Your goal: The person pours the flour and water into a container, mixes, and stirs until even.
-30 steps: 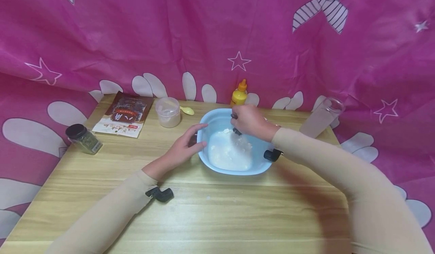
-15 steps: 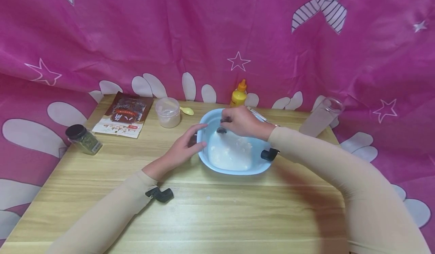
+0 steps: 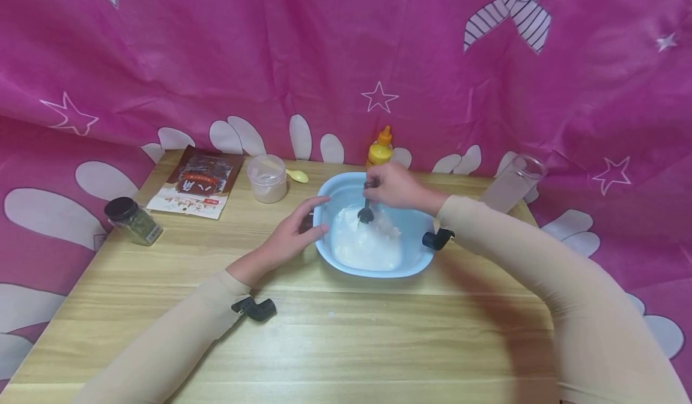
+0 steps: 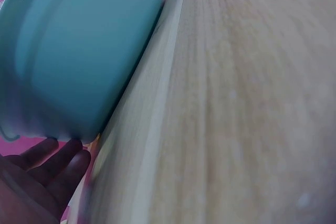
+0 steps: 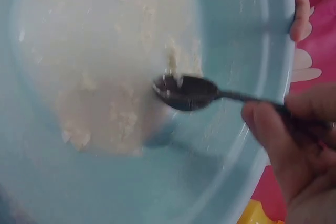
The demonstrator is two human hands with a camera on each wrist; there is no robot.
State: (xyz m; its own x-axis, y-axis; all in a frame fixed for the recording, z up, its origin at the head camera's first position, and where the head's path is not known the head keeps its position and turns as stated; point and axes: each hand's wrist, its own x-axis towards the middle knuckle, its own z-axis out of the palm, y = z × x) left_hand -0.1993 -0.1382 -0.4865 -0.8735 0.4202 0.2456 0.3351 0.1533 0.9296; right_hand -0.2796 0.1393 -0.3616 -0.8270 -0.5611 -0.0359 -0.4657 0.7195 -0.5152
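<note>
A light-blue basin (image 3: 373, 275) holds a milky white liquid with pale lumps. My left hand (image 3: 289, 236) grips the basin's left side, thumb and forefinger at the rim; in the left wrist view other fingertips (image 4: 76, 148) touch the outer wall. My right hand (image 3: 397, 188) reaches over the far rim and pinches the handle of a dark spoon (image 3: 366, 215). In the right wrist view the spoon's bowl (image 5: 186, 93) is wet, with white bits on it, and appears close over the liquid.
Behind the basin stands a yellow squeeze bottle (image 3: 380, 152). To its left are a clear tub of white powder (image 3: 267, 182), a yellow spoon (image 3: 297, 176), a brown-and-white packet (image 3: 197, 182) and a tilted black-lidded jar (image 3: 132, 221). A tall clear container (image 3: 510, 185) leans at back right.
The spoon moved left along the basin's far side, then back right and up into clearer view, its bowl now showing. The left hand and basin stay in place.
</note>
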